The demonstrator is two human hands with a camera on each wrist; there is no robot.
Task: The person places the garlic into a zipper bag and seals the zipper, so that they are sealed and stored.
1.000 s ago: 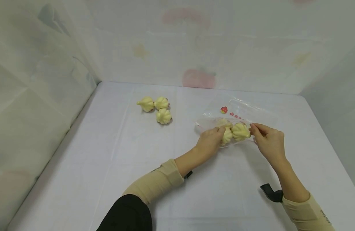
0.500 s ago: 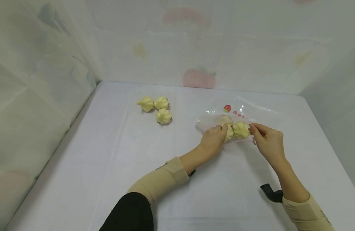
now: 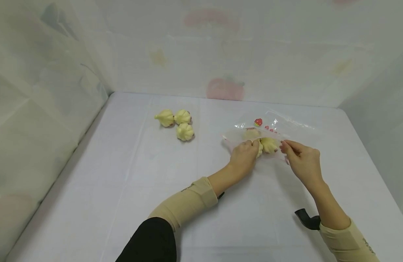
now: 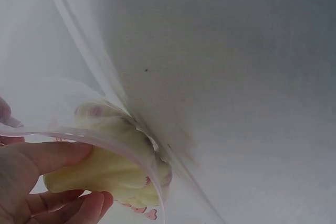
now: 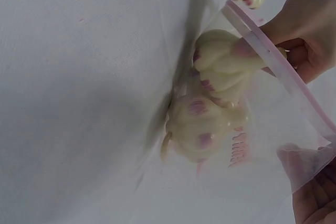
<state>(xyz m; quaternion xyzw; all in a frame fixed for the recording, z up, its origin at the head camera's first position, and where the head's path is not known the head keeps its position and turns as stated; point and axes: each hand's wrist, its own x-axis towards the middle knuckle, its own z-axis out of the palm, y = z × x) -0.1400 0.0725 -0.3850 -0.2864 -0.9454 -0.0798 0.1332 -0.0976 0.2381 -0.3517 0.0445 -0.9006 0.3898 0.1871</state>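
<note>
A clear zip bag (image 3: 286, 125) with red strawberry prints lies on the right half of the table. My left hand (image 3: 243, 158) reaches into its mouth and grips a pale yellow garlic bulb (image 4: 115, 166) with purple marks, thumb on one side and fingers on the other. More garlic shows through the plastic: one bulb (image 3: 269, 145) near the right hand and another (image 3: 252, 133) farther back. My right hand (image 3: 304, 162) pinches the right end of the bag's pink rim (image 5: 286, 72), holding the mouth apart.
Three more garlic bulbs (image 3: 185, 131) sit in a cluster on the white table (image 3: 162, 218), left of the bag. A pale printed cloth wall (image 3: 286, 65) stands behind the table, with others at both sides.
My left hand has moved slightly right and farther into the bag with the garlic bulb. The bag's strawberry prints have shifted a little right; the right hand is nearly still.
</note>
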